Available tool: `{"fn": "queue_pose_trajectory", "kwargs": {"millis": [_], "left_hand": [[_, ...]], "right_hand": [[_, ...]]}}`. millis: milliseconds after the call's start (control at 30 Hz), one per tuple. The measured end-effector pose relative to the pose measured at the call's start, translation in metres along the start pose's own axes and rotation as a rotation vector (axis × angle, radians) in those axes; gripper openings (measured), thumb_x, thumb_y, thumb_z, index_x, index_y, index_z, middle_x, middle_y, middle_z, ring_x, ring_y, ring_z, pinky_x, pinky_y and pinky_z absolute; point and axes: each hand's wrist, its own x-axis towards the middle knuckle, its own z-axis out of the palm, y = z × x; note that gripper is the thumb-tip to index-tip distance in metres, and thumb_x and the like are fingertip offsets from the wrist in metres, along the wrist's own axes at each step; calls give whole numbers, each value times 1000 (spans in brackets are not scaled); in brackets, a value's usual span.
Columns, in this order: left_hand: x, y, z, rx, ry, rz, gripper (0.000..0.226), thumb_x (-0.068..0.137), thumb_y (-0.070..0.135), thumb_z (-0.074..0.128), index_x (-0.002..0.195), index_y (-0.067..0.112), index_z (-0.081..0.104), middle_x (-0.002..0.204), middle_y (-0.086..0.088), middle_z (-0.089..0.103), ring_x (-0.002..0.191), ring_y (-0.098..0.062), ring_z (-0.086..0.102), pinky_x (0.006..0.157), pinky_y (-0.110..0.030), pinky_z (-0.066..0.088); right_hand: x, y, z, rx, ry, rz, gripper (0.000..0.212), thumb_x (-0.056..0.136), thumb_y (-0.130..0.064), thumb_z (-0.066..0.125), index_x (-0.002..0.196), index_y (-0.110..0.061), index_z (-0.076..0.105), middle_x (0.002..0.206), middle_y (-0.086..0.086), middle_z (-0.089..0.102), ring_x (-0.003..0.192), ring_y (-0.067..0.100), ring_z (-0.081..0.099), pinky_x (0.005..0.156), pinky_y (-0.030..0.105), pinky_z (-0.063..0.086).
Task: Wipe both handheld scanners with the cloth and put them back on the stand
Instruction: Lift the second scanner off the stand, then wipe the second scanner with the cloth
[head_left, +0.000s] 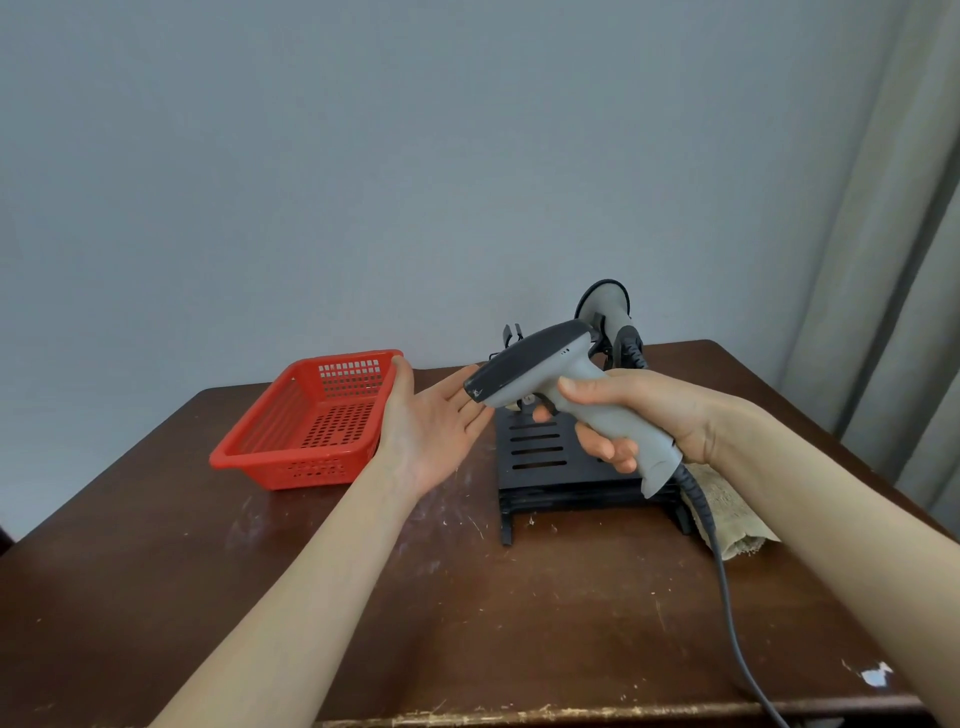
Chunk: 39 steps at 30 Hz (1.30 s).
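My right hand (639, 415) grips the handle of a grey handheld scanner (540, 371) with a black top, held above the black slotted stand (540, 457). Its head points left and its grey cable (727, 587) trails off the table's front edge. My left hand (431, 415) is open, palm up, with its fingertips right at the scanner's nose; whether they touch it is unclear. A second grey scanner (605, 306) sits upright at the back of the stand. A beige cloth (727, 509) lies on the table right of the stand, partly hidden by my right arm.
A red plastic basket (306, 421) with nothing in it stands on the dark wooden table (156, 571) to the left of my left hand. A grey wall rises just behind the table. A curtain (893, 208) hangs at the right.
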Motion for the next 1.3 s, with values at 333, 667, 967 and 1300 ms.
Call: {"fn": "queue_pose_trajectory", "kwargs": {"millis": [333, 667, 967, 1300], "left_hand": [[-7, 3, 2, 47, 57, 37, 89, 89, 71, 24, 132, -2, 48, 130, -22, 58, 123, -32, 54, 112, -41, 34], [-37, -47, 29, 535, 49, 10, 20, 93, 5, 48, 107, 6, 62, 90, -10, 71, 97, -23, 67, 84, -37, 53], [-27, -47, 86, 566, 41, 77, 39, 90, 25, 63, 109, -8, 60, 66, -16, 56, 47, -22, 49, 52, -34, 45], [3, -50, 101, 491, 61, 46, 27, 91, 18, 61, 112, 2, 59, 112, -16, 69, 90, -25, 70, 85, -47, 55]], "right_hand": [[-1, -1, 3, 56, -13, -9, 38, 79, -42, 60, 101, -12, 64, 51, 8, 50, 34, 10, 39, 37, 19, 40], [-8, -1, 17, -25, 169, -117, 8, 90, -13, 56, 92, -7, 53, 63, 9, 54, 41, 12, 41, 41, 22, 41], [9, 0, 30, -310, 463, -165, 30, 79, -4, 54, 106, -6, 42, 71, 13, 53, 51, 14, 50, 48, 28, 47], [-31, -15, -37, -366, 801, -82, 36, 82, -37, 69, 108, -14, 62, 86, 4, 67, 67, 11, 60, 59, 20, 51]]}}
